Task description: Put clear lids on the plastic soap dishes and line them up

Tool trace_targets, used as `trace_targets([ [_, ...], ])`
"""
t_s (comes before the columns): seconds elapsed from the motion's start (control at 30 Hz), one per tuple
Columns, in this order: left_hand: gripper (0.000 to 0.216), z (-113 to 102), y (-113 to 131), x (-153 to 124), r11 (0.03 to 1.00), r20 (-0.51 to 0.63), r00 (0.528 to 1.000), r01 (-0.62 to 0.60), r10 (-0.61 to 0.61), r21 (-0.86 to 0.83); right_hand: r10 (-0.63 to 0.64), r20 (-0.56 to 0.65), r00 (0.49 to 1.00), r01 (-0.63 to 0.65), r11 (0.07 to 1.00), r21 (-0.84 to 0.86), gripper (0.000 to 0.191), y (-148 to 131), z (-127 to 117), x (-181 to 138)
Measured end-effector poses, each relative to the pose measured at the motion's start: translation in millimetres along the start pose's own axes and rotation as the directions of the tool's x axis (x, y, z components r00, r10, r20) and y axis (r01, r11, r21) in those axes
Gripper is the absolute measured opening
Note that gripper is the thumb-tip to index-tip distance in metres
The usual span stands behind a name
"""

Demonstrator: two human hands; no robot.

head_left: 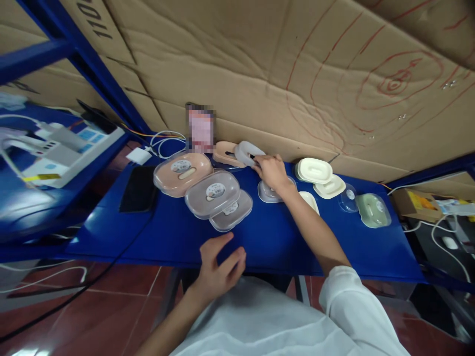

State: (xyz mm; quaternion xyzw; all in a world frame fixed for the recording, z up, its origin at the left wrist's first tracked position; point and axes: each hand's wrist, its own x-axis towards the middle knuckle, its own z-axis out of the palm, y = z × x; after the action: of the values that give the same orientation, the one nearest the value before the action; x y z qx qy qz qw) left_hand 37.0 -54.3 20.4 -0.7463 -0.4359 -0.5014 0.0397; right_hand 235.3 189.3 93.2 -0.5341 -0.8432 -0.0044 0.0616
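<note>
My right hand (272,171) reaches to the back of the blue table (174,232) and grips a grey oval piece (247,152) with a slot in it. That piece lies against a peach oval piece (224,153). My left hand (218,269) rests at the table's near edge with its fingers apart and holds nothing. In front of it lie a peach lidded box (181,173) and two grey lidded boxes (212,193), overlapping. A clear lid (267,194) lies just under my right wrist.
Cream oval pieces (314,170) and a green lidded box (373,210) lie at the right. A black phone (139,189) and a white charger (138,155) with cables lie at the left. A cardboard wall (297,74) stands behind the table.
</note>
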Motion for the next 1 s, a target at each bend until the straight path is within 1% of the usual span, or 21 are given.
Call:
trace_targets([
  [0.03,0.036,0.8,3.8,-1.9,0.999,0.03,0.999,-0.02,0.021,-0.037,-0.004,-0.044,0.999,0.004,1.0,0.007,0.025,-1.6,-5.8,-11.0],
  [0.07,0.035,1.7,6.1,-3.5,0.997,0.052,0.998,-0.03,0.034,-0.073,-0.019,-0.107,0.994,0.021,1.0,0.017,0.026,-3.4,-11.9,-29.5],
  [0.13,0.037,4.1,7.5,-5.6,0.992,0.077,0.996,-0.043,0.052,-0.123,-0.073,-0.253,0.965,0.081,0.996,0.025,0.029,-9.1,-21.8,-83.9],
  [0.17,0.038,6.0,7.3,-5.8,0.99,0.094,0.994,-0.049,0.062,-0.133,-0.111,-0.272,0.956,0.119,0.993,0.012,0.029,-13.4,-24.0,-116.2],
  [0.23,0.041,11.3,6.9,-4.0,0.991,0.163,0.983,-0.067,0.086,-0.12,-0.147,-0.285,0.947,0.149,0.989,-0.015,0.028,-24.3,-20.5,-180.2],
  [0.27,0.041,14.9,6.9,-2.0,0.992,0.217,0.971,-0.077,0.097,-0.101,-0.144,-0.262,0.954,0.148,0.989,-0.005,0.028,-29.4,-15.0,-208.1],
  [0.3,0.04,19.0,7.1,0.5,0.992,0.28,0.953,-0.092,0.112,-0.081,-0.152,-0.232,0.961,0.16,0.987,0.018,0.027,-33.2,-7.7,-231.6],
  [0.37,0.034,27.8,7.3,5.7,0.988,0.405,0.901,-0.139,0.155,-0.069,-0.182,-0.173,0.968,0.201,0.974,0.099,0.026,-33.4,9.2,-264.1],
  [0.4,0.031,31.9,7.1,7.8,0.984,0.454,0.873,-0.159,0.177,-0.079,-0.179,-0.161,0.971,0.202,0.969,0.14,0.027,-28.9,17.3,-273.7],
  [0.43,0.027,35.5,6.6,9.5,0.981,0.488,0.851,-0.17,0.195,-0.096,-0.146,-0.162,0.976,0.173,0.971,0.167,0.031,-21.4,24.4,-280.0],
  [0.47,0.025,38.3,5.8,10.5,0.978,0.505,0.838,-0.174,0.208,-0.115,-0.077,-0.173,0.982,0.107,0.979,0.175,0.036,-11.7,30.4,-283.7],
  [0.5,0.024,40.0,4.9,11.1,0.977,0.505,0.837,-0.167,0.21,-0.13,0.016,-0.187,0.982,0.016,0.986,0.168,0.041,-0.7,35.2,-285.6],
  [0.57,0.028,40.5,3.0,11.2,0.981,0.478,0.86,-0.118,0.179,-0.157,0.196,-0.211,0.958,-0.169,0.975,0.141,0.047,21.1,42.1,-287.2],
  [0.6,0.031,39.3,2.5,11.1,0.981,0.453,0.878,-0.08,0.153,-0.176,0.257,-0.215,0.942,-0.231,0.963,0.139,0.048,29.9,44.6,-287.8],
  [0.67,0.036,35.8,2.5,11.1,0.976,0.404,0.91,-0.001,0.091,-0.219,0.316,-0.22,0.923,-0.281,0.943,0.176,0.046,40.5,48.7,-289.7],
  [0.73,0.04,32.9,4.2,11.4,0.965,0.386,0.92,0.046,0.06,-0.259,0.314,-0.228,0.922,-0.255,0.933,0.253,0.035,41.6,51.5,-293.1],
  [0.77,0.04,32.5,5.5,11.7,0.961,0.388,0.92,0.053,0.059,-0.273,0.287,-0.227,0.931,-0.216,0.931,0.294,0.028,39.5,52.2,-294.9],
  [0.83,0.04,34.7,8.7,12.8,0.957,0.408,0.91,0.05,0.074,-0.286,0.184,-0.209,0.96,-0.099,0.926,0.364,0.017,33.5,51.7,-298.1],
  [0.9,0.038,40.5,12.1,15.0,0.957,0.429,0.898,0.035,0.096,-0.288,0.087,-0.194,0.977,0.002,0.91,0.415,0.016,30.3,48.7,-299.3],
  [0.93,0.036,44.2,13.7,16.6,0.957,0.438,0.892,0.028,0.107,-0.29,0.073,-0.196,0.978,0.021,0.899,0.437,0.018,31.9,46.3,-298.7],
  [1.0,0.033,51.0,16.1,20.8,0.955,0.454,0.882,0.015,0.126,-0.295,0.131,-0.221,0.966,-0.01,0.878,0.478,0.022,44.2,40.7,-294.3],
])
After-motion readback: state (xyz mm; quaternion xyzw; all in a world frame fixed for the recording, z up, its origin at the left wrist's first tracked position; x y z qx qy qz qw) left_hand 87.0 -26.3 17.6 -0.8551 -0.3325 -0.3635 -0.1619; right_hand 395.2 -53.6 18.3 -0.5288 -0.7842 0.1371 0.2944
